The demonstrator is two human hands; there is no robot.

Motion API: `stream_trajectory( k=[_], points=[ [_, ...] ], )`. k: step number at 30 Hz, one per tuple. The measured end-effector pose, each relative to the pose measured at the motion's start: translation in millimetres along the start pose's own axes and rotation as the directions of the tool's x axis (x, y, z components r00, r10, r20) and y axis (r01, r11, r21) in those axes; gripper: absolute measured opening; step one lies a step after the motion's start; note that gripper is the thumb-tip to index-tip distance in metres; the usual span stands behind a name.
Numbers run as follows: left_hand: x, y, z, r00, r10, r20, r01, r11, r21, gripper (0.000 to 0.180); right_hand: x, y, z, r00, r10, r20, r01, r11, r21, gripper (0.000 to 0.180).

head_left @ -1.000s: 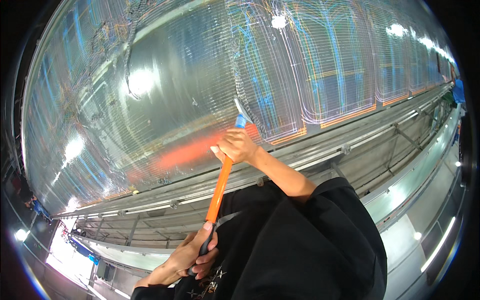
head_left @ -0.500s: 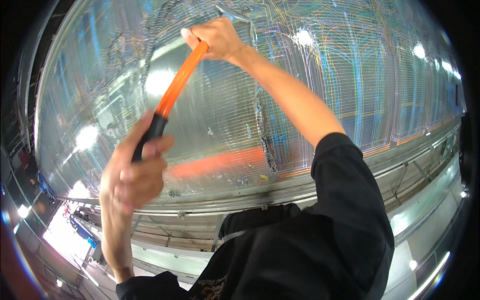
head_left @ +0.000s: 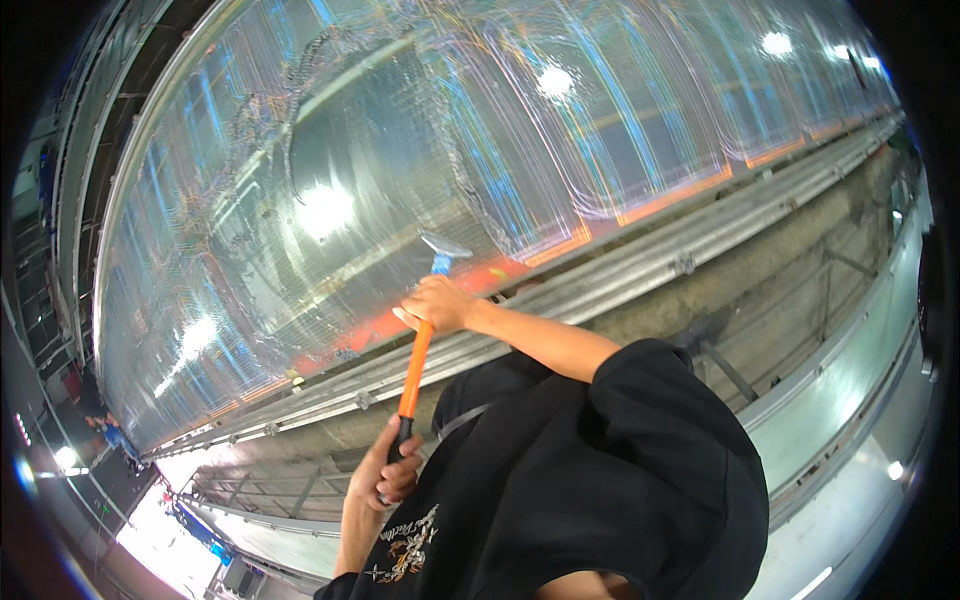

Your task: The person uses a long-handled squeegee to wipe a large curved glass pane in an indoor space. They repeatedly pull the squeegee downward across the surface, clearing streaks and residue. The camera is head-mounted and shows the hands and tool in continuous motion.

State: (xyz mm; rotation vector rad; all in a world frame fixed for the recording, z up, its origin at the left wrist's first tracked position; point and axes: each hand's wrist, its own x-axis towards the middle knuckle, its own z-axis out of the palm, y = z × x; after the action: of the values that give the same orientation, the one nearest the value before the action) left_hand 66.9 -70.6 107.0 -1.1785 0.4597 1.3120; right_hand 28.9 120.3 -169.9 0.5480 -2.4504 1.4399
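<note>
A long-handled scraper (head_left: 414, 375) slants up from my body, with an orange shaft, a black grip, a blue neck and a wide metal head. My left hand (head_left: 378, 478) is closed around the black grip near my chest. Higher up, just below the blue neck, my right hand (head_left: 441, 303) wraps the shaft. The scraper's head lies over the near part of a large glossy sheet (head_left: 360, 150) covered in fine coloured lines. Around the head is a smoother greyish patch with few lines, bordered by dark crumpled ridges. Whether the blade touches the sheet, I cannot tell.
A metal rail (head_left: 640, 275) with small fittings runs along the sheet's near edge. A red-orange strip (head_left: 375, 328) shows beside it. Beyond the rail is a recessed frame with struts (head_left: 730, 370). Bright lamp reflections lie on the sheet.
Both hands have drawn the scraper toward my body, its head moving from far up the sheet to near the rail. My view has tilted, so the rail now slants.
</note>
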Motion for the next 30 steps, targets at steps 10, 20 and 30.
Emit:
stream_trajectory(
  k=[10, 20, 30],
  points=[
    [40.4, -64.7, -9.6, 0.97, 0.052, -0.236, 0.085, 0.84, 0.536, 0.058, -110.3, -33.8, -44.7, 0.99, 0.032, -0.136, -0.047, 0.993, -0.108, 0.032],
    [5.6, 29.8, 60.8, 0.987, -0.077, -0.143, 0.123, 0.929, 0.349, 0.053, -18.8, 20.5, -55.8, 0.989, -0.059, -0.138, 0.043, 0.993, -0.112, 0.034],
    [-28.6, 175.1, 168.9, 0.951, -0.106, -0.29, 0.206, 0.917, 0.34, 0.058, 114.0, 110.9, -69.5, 0.959, -0.064, -0.277, 0.046, 0.996, -0.071, 0.033]
  ],
)
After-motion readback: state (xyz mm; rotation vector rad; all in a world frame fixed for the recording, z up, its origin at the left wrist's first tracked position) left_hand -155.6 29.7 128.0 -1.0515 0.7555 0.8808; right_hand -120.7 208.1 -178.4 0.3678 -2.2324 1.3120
